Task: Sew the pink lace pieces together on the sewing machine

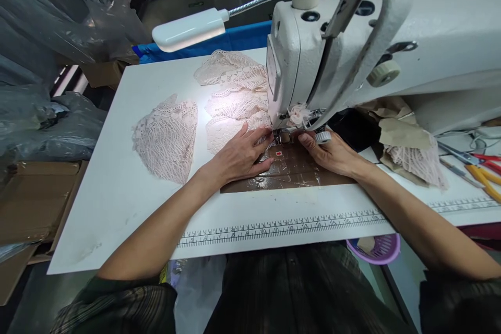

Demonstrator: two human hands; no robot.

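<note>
My left hand (245,156) lies palm down left of the presser foot (284,137) of a white sewing machine (291,57). Its fingers are stretched out, their tips on the edge of pale pink lace fabric (235,107) and the brown taped plate (289,169). Right of the foot, my right hand (332,155) rests on the plate with its thumb toward the needle area. Machine parts hide most of its other fingers, so whether it grips anything does not show. The lace runs in ruffled layers behind and beside my left hand.
Another lace piece (168,138) lies on the white table (105,167) at left. A lamp (191,28) hangs above. Scissors with orange handles (483,180) and lace scraps (415,151) lie at right. A printed ruler (274,230) follows the front edge; a purple basket (381,255) sits below.
</note>
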